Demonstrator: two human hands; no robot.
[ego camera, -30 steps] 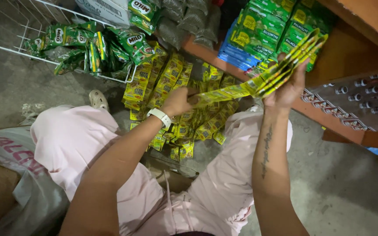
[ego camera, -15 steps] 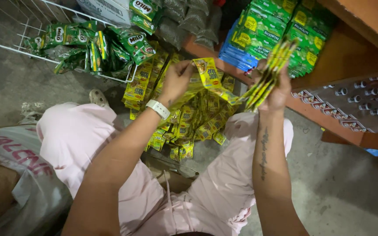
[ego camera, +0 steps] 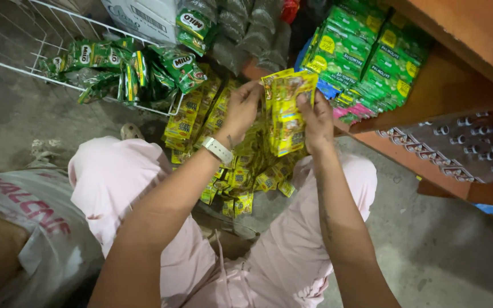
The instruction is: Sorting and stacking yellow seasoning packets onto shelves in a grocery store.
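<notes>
- At ten o'clock a white wire rack [ego camera: 7, 60] lies on the concrete floor [ego camera: 18, 117] with green sachets [ego camera: 115, 65] heaped against its rim; a white box [ego camera: 144, 17] stands just past them at eleven o'clock.
- The left hand [ego camera: 241, 111], a white watch [ego camera: 218, 150] on its wrist, is closed on the left edge of a yellow strip [ego camera: 286, 111] of sachets, fingers curled over its top corner.
- Half a second ago this hand was lifting the strip's loose end up off the pile; now that end is folded against the rest, so the strip is a compact stack held upright between both hands, just above centre.
- A second ago the strip ran out long toward two o'clock; the gathering looks nearly finished.
- Below the stack, more yellow strips [ego camera: 241, 182] spill over the floor between the person's knees, touching one another and the pink trousers [ego camera: 121, 182].
- The right hand [ego camera: 318, 122] grips the stack's right edge, thumb across the front, fingers behind and out of sight.
- At one o'clock green packets [ego camera: 366, 63] crowd a wooden shelf [ego camera: 457, 85]; they sit near the right hand, leaving little room that way.
- The shelf's edge runs down to three o'clock, over a rack of small dark bottles [ego camera: 463, 154].
- Open room lies at four o'clock, on bare floor, and in the gap above the pile.
</notes>
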